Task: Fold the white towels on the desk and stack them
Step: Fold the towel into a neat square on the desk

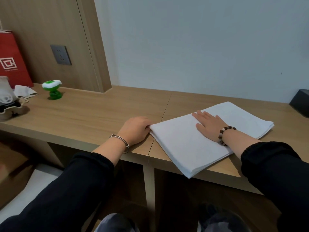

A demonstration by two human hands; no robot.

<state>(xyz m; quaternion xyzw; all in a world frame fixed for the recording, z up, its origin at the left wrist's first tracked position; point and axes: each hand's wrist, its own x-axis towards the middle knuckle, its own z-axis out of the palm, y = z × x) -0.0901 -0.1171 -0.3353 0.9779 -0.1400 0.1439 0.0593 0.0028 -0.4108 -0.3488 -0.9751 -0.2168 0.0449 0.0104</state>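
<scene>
Head view.
- Towel (pixel 192 148): white, folded flat, on the right part of the desk (pixel 93 114), its near corner over the front edge.
- Left hand (pixel 135 129): fingers curled, pinching the towel's left corner.
- Right hand (pixel 209 126): released, fingers straight, pressing flat on the towel.
- Paper bag (pixel 11 64): red, far left, with a white square logo. The lettering beneath is too small to read.
- Toy (pixel 53 90): green and white, on the desk near the bag.

Left hand (pixel 135 129) curled, right hand (pixel 209 126) flat
</scene>
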